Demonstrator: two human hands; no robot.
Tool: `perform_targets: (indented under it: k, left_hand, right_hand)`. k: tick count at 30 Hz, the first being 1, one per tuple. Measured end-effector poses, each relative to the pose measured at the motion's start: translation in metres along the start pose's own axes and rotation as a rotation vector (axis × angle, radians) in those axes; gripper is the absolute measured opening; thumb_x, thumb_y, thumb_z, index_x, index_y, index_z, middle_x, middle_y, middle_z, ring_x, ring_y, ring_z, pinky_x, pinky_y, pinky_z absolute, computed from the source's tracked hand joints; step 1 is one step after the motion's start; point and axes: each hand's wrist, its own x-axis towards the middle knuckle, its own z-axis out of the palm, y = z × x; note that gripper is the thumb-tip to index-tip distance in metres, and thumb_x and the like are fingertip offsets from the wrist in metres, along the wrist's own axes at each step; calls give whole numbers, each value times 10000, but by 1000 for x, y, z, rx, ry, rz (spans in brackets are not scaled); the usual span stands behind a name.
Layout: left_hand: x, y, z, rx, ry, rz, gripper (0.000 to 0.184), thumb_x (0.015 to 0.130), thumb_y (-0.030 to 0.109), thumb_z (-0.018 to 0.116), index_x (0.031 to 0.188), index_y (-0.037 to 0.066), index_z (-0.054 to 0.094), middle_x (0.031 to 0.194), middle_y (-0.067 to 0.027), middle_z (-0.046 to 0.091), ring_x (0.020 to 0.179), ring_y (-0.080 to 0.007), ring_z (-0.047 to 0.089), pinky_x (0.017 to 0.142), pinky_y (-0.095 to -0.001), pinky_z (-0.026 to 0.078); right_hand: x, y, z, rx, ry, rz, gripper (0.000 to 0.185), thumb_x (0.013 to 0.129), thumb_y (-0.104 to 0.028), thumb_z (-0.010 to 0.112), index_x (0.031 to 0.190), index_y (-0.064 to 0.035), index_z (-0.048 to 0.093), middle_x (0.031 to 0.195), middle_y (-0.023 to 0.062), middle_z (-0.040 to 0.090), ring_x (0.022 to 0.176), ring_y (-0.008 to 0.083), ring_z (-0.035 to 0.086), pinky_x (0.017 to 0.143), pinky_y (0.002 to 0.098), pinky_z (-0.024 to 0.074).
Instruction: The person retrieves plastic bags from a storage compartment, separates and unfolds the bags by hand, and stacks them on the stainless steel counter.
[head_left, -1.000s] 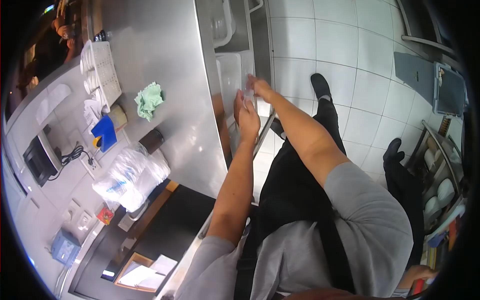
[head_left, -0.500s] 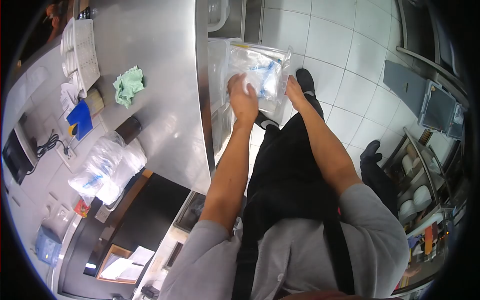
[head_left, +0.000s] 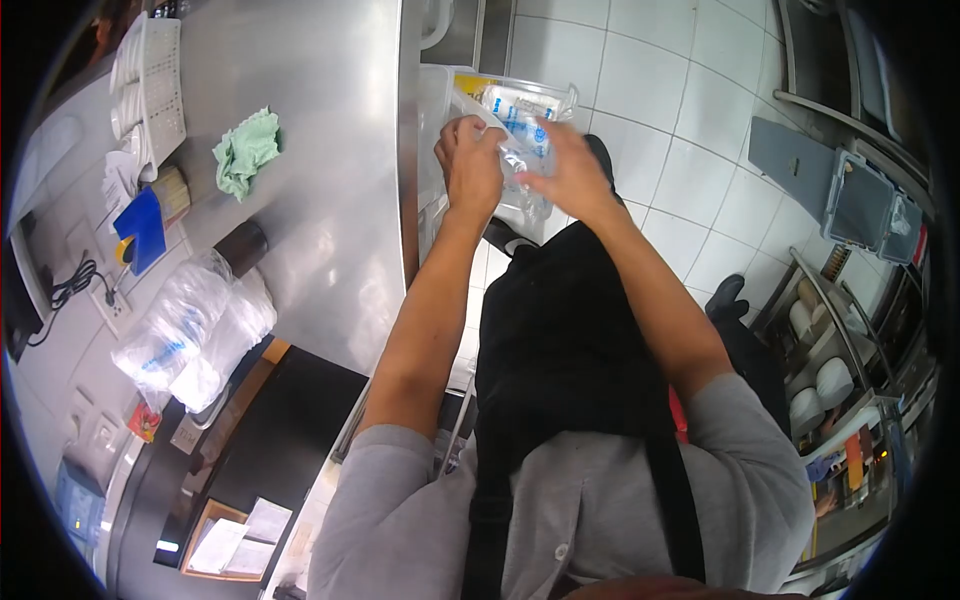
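A clear plastic container (head_left: 566,92) stands pulled out beside the steel counter, with clear plastic bags (head_left: 521,116) bearing blue print inside it. Over its counter side, my left hand (head_left: 470,165) has its fingers curled on clear plastic film; its fingertips are partly hidden. My right hand (head_left: 572,172) is above the other side of the container, blurred by motion, with thumb and fingers apart next to the film. Whether film touches its fingers cannot be made out.
On the steel counter (head_left: 330,200) lie a green cloth (head_left: 246,152), a white basket (head_left: 165,90), a dark cylinder (head_left: 242,247) and wrapped white bundles (head_left: 185,325). A shoe (head_left: 508,238) shows below the container. Racks with bowls (head_left: 833,380) stand at the right.
The container has come into fuller view since the first frame. My right hand has moved from its outer edge to over the bags. My left hand has shifted slightly up and left.
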Motion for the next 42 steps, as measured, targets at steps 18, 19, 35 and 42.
perform_targets:
  k: [18,19,35,42]
  left_hand:
    - [-113,4,134,-1934,17,-1573,525,1064,305,500,1473,-1,383,1417,-232,501,1270,-420,554,1021,-552,513]
    - [-107,9,118,-2036,128,-1667,524,1040,296,535,1457,18,385,1434,-228,466,1284,-402,525,1005,-540,521]
    - [-98,49,-41,-2405,-386,-810,802,1009,659,447,1512,34,429,1529,-177,503,1404,-329,488,1179,-497,374]
    - [-201,81,-240,-1890,122,-484,752,900,227,788,1517,1,421,1450,-170,560,1348,-264,549,1150,-438,431]
  right_hand:
    - [-44,10,-212,575,-367,700,348,783,-25,593,1108,40,698,915,34,699,791,109,640,744,251,524]
    - [-49,15,-224,583,-376,716,347,771,-16,585,1093,37,702,898,29,697,772,105,638,729,249,525]
    - [-40,-28,-224,729,-697,509,327,727,18,590,1035,43,698,882,54,717,754,130,677,727,266,556]
    - [-5,-158,-177,893,-1013,233,422,743,31,582,1158,37,660,999,65,710,870,133,666,811,262,536]
